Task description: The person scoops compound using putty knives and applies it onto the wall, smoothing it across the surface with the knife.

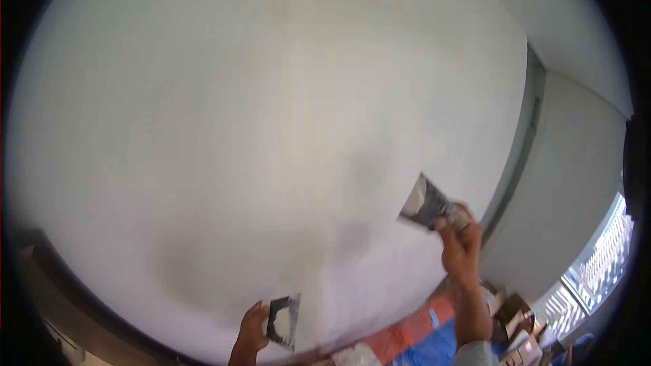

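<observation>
My right hand [462, 240] is raised before the white wall [291, 122], closed round the handle of a putty knife [427, 211]. Pale filler sticks to the front part of its wide dark blade, which tilts up and left. Lower and further left, my left hand [252, 329] grips a second putty knife [282, 322] by one side. A patch of the same pale filler lies on its dark face; the fingers cover its handle end. Whether the right blade touches the wall I cannot tell.
Red and blue sheeting [427, 322] lies along the foot of the wall. Cardboard boxes [519, 318] are heaped at the lower right, near a bright window [590, 271]. A grey door frame [522, 149] borders the wall's right side. A dark ledge [81, 298] runs along the lower left.
</observation>
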`<state>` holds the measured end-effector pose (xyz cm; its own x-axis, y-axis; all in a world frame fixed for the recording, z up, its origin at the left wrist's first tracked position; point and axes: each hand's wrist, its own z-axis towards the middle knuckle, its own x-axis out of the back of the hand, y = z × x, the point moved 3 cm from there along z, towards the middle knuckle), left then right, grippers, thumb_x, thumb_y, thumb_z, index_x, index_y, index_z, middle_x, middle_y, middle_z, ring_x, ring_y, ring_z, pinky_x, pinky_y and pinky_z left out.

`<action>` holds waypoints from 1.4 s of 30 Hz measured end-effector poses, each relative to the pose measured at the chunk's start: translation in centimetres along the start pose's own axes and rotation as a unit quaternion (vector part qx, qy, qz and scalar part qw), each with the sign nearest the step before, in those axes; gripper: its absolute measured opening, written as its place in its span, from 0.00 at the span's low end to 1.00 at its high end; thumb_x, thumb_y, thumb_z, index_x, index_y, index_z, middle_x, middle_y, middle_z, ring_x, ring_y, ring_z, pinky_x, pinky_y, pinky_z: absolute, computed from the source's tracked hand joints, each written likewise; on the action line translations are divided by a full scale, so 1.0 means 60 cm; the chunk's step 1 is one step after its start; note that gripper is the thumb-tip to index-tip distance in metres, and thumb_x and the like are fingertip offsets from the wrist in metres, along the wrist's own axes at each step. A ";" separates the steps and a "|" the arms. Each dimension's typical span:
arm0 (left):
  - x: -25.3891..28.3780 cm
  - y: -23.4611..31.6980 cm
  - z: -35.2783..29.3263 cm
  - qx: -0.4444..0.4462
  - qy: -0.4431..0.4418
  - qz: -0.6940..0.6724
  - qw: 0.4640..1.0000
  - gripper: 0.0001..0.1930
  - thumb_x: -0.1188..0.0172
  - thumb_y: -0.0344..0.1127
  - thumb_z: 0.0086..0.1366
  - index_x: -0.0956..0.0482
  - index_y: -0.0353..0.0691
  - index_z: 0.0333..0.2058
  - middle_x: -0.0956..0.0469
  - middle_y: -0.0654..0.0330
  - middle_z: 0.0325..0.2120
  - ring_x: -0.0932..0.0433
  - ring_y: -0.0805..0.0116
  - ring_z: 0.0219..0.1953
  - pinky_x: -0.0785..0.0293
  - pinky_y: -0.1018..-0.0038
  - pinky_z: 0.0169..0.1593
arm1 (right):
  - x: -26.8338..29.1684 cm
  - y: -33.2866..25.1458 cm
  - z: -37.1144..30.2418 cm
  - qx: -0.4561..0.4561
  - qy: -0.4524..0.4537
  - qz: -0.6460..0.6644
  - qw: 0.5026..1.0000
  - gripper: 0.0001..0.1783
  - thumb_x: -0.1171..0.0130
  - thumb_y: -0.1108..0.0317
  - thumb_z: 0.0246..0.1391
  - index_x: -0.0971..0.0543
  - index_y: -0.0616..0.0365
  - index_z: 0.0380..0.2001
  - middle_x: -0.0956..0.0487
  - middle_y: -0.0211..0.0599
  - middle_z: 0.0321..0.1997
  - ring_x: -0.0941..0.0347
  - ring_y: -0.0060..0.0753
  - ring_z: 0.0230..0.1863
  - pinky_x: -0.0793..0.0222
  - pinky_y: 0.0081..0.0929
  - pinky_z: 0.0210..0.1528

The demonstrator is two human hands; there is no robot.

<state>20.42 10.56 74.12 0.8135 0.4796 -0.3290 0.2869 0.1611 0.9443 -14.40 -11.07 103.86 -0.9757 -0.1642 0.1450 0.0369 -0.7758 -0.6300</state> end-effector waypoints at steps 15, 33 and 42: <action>0.114 0.084 -0.140 -0.007 0.164 -0.159 0.973 0.14 0.50 0.42 0.71 0.21 0.41 0.46 0.27 0.66 0.28 0.27 0.75 0.27 0.30 0.76 0.26 | -0.219 -0.457 0.593 0.440 0.188 -0.362 0.800 0.13 0.49 0.70 0.67 0.19 0.52 0.51 0.16 0.39 0.48 0.23 0.47 0.52 0.27 0.42 0.54; 0.174 0.115 -0.149 0.012 0.154 -0.105 0.982 0.21 0.55 0.43 0.74 0.25 0.35 0.55 0.20 0.55 0.39 0.21 0.63 0.33 0.20 0.71 0.29 | -0.290 -0.514 0.664 0.517 0.265 -0.397 0.711 0.17 0.48 0.70 0.65 0.20 0.47 0.54 0.17 0.38 0.48 0.24 0.47 0.51 0.27 0.42 0.54; 0.172 0.149 -0.194 0.010 0.146 -0.128 0.981 0.16 0.50 0.41 0.72 0.23 0.37 0.49 0.25 0.62 0.29 0.25 0.66 0.28 0.27 0.70 0.27 | -0.216 -0.627 0.641 0.454 0.250 -0.333 0.788 0.16 0.48 0.71 0.66 0.19 0.52 0.53 0.18 0.40 0.53 0.24 0.47 0.52 0.29 0.42 0.57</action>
<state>25.49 27.00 79.25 0.5349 0.6527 -0.5365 0.4748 0.2931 0.8299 5.15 -3.22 155.04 -0.7989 0.5476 -0.2489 -0.6011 -0.7416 0.2977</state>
